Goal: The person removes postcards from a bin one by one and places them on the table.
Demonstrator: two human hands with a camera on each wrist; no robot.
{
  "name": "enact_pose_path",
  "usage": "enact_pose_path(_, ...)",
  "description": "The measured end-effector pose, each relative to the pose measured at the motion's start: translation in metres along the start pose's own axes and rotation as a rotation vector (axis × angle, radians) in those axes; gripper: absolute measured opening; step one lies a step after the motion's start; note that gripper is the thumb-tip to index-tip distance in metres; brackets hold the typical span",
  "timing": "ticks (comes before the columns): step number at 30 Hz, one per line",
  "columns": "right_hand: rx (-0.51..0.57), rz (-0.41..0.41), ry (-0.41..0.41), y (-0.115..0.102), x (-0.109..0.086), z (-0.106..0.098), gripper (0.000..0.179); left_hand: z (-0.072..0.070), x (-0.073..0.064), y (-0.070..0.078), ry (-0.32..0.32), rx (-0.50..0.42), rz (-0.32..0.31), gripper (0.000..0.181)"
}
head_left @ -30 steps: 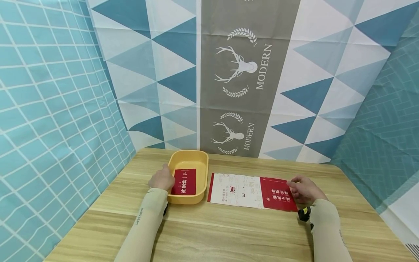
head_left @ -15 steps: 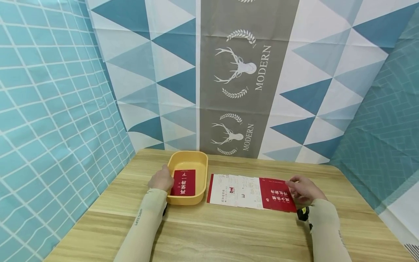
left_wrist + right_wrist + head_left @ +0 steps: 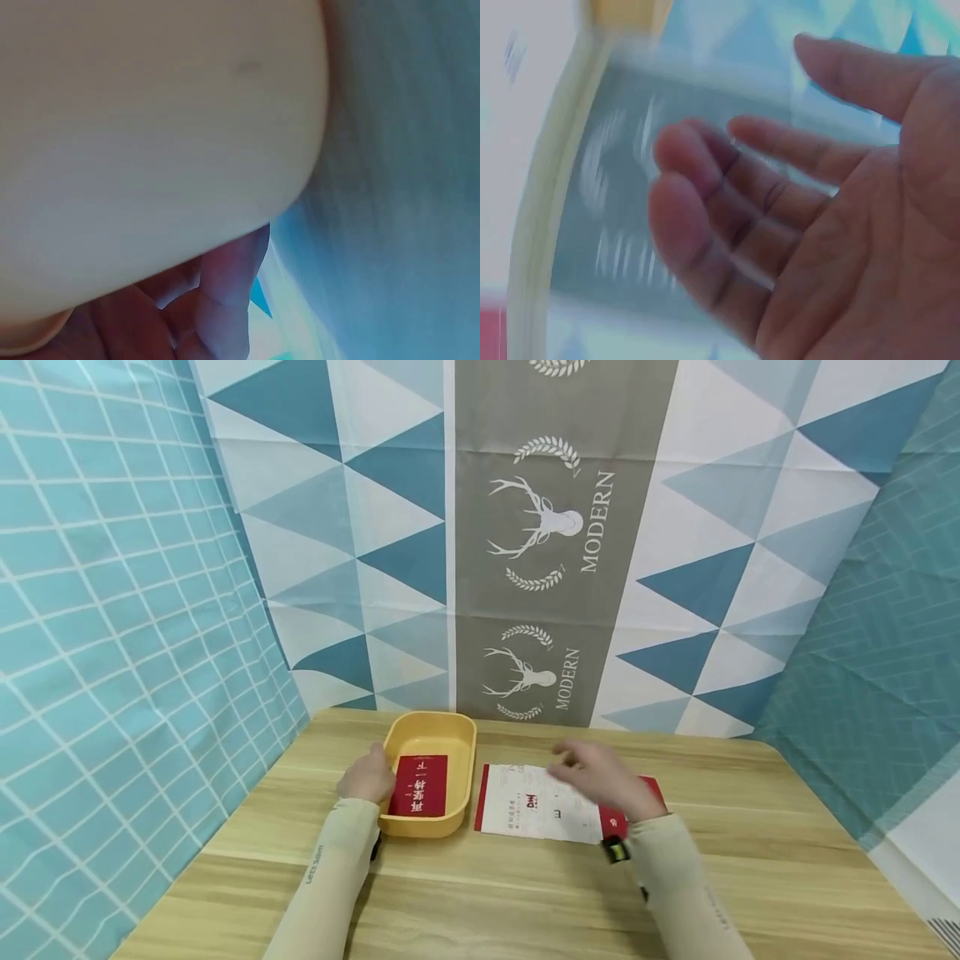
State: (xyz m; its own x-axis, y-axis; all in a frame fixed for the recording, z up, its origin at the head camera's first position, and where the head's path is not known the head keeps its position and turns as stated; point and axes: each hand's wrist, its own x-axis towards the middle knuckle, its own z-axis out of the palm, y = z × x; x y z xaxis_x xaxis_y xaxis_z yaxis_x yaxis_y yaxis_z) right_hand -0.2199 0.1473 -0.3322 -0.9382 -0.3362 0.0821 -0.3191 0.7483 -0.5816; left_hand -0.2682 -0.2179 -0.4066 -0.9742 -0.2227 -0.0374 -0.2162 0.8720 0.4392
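Note:
My left hand [image 3: 367, 774] grips the left side of a yellow plastic tray [image 3: 429, 828]. In the left wrist view the tray's outer wall [image 3: 150, 150] fills much of the picture, with fingers [image 3: 225, 300] against its lower edge. A red card with white Chinese characters [image 3: 420, 787] lies inside the tray. My right hand [image 3: 600, 777], blurred by motion, hovers over a row of overlapping cards. White printed cards [image 3: 532, 806] make up the row's left part; a red card [image 3: 613, 824] at the right end is partly hidden by the hand. The right wrist view shows loosely bent fingers [image 3: 679, 217], nothing held.
Everything stands on a light wood-grain table [image 3: 465, 902]. Behind it hangs a patterned cloth backdrop [image 3: 525, 527] with triangles and deer heads. A blue tiled sheet [image 3: 135, 652] borders the left side and a teal one [image 3: 885, 652] the right.
My right hand has left the red card at the row's right end and moved left above the white cards. The left hand stays at the tray. The head view has tilted up slightly.

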Motion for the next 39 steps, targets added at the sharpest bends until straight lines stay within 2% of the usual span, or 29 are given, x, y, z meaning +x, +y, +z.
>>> enact_pose_path(5, 0.078, -0.231, -0.130, -0.067, 0.024, 0.057, 0.026, -0.001, -0.002, -0.002, 0.008, 0.001, 0.015, 0.039)
enact_pose_path(8, 0.097, -0.310, -0.173, -0.095, 0.047, 0.095, 0.016, -0.001, -0.001, -0.003, 0.013, 0.009, 0.010, 0.040)
enact_pose_path(10, 0.060, -0.306, -0.156, -0.106, 0.064, 0.121, 0.011, 0.000, 0.000, -0.004, 0.017, 0.012, 0.005, 0.040)
enact_pose_path(13, -0.143, -0.228, -0.040, -0.108, 0.083, 0.158, 0.016, 0.003, 0.001, -0.006, 0.012, 0.007, 0.004, 0.040)
enact_pose_path(17, -0.412, -0.104, 0.067, -0.107, 0.094, 0.187, 0.050, 0.005, 0.001, -0.007, 0.009, 0.006, 0.000, 0.043)
enact_pose_path(20, -0.502, -0.076, 0.078, -0.110, 0.100, 0.193, 0.073, 0.003, 0.001, -0.007, 0.022, 0.007, -0.003, 0.043)
enact_pose_path(22, -0.549, -0.072, 0.055, -0.111, 0.103, 0.194, 0.074, 0.002, 0.002, -0.007, 0.029, 0.003, -0.005, 0.043)
enact_pose_path(26, -0.608, -0.069, -0.005, -0.111, 0.108, 0.191, 0.064, 0.001, 0.003, -0.005, 0.019, 0.006, -0.013, 0.045)
enact_pose_path(31, -0.598, -0.108, -0.007, -0.111, 0.109, 0.188, 0.051, 0.000, 0.003, -0.003, 0.026, 0.009, -0.022, 0.045)
enact_pose_path(34, -0.545, -0.129, 0.014, -0.109, 0.108, 0.188, 0.039, -0.001, 0.003, -0.003, 0.025, 0.010, -0.014, 0.043)
enact_pose_path(39, -0.468, -0.161, 0.067, -0.107, 0.105, 0.188, 0.034, 0.000, 0.004, -0.004, 0.021, 0.014, -0.015, 0.043)
